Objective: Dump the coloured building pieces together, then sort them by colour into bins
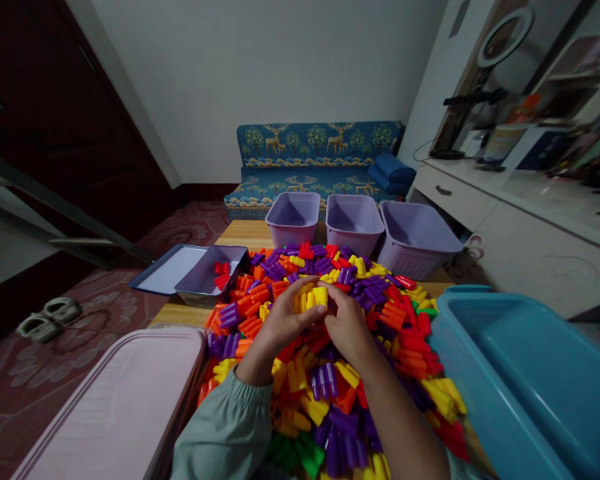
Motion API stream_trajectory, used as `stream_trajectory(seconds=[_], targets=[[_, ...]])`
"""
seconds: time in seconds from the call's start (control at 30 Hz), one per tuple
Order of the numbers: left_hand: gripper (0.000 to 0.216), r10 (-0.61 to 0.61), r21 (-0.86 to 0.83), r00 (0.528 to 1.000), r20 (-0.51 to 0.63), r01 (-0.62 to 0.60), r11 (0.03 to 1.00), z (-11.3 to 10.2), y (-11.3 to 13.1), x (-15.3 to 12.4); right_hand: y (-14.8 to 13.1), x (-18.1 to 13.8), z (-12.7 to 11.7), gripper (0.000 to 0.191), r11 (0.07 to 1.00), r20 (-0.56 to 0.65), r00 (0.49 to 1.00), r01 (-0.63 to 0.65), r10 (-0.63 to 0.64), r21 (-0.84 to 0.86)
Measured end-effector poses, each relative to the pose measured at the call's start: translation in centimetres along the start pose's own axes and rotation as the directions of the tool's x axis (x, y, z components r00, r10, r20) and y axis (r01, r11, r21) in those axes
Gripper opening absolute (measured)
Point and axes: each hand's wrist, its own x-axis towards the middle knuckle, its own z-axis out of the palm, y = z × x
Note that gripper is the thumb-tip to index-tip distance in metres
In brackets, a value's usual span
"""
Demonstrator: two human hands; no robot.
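Note:
My left hand [286, 316] is closed around a small cluster of yellow plastic building blocks [311, 298], each made of rounded tubes joined side by side. Against the right side of the same cluster, the fingers of my right hand [348, 327] are curled in, their tips partly hidden. Both hands are above the middle of a wide pile of loose blocks. Purple blocks [324, 381], orange blocks [394, 315], red blocks and a few green blocks [300, 453] lie mixed in it.
Three lilac bins [293, 233] stand along the table's far edge. An open metal box [195, 297] with red blocks inside sits at the left, behind a pale pink lid [125, 393]. A large teal tub [485, 373] is at the right. Beyond stands a patterned blue sofa [310, 175].

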Motion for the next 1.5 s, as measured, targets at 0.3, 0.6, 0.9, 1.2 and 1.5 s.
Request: stream_trajectory(seconds=[0.3, 0.6, 0.9, 1.2, 1.5], targets=[[0.058, 0.329, 0.539, 0.931, -0.158, -0.198, 0.819, -2.4, 0.3, 0.3, 1.8, 0.7, -2.2, 0.033, 0.996, -0.018, 1.000, 0.012, -0.013, -0.092], [0.026, 0.192, 0.818, 0.981, 0.020, -0.126, 0.561, -4.4, 4.8, -2.3, -1.7, -0.8, -6.3, 0.010, 0.842, 0.219, 0.962, -0.019, 0.162, -0.538], [0.050, -0.028, 0.859, 0.949, 0.313, -0.271, 0.434, -0.2, 3.3, -3.5, -2.6, -2.9, -2.8, 0.075, 0.747, 0.381, 0.912, 0.148, 0.150, -0.648], [0.078, 0.123, 0.774, 0.944, 0.308, -0.323, 0.545, 0.0, -0.6, -1.8, -0.4, -1.5, -0.1, 0.086, 0.903, 0.248, 0.950, -0.068, 0.188, -0.424], [0.066, 0.364, 0.594, 0.931, -0.002, -0.292, 0.750, -0.7, -0.5, 0.5, 1.8, 1.0, -1.5, 0.073, 0.989, -0.013, 0.999, -0.042, 0.044, 0.144]])
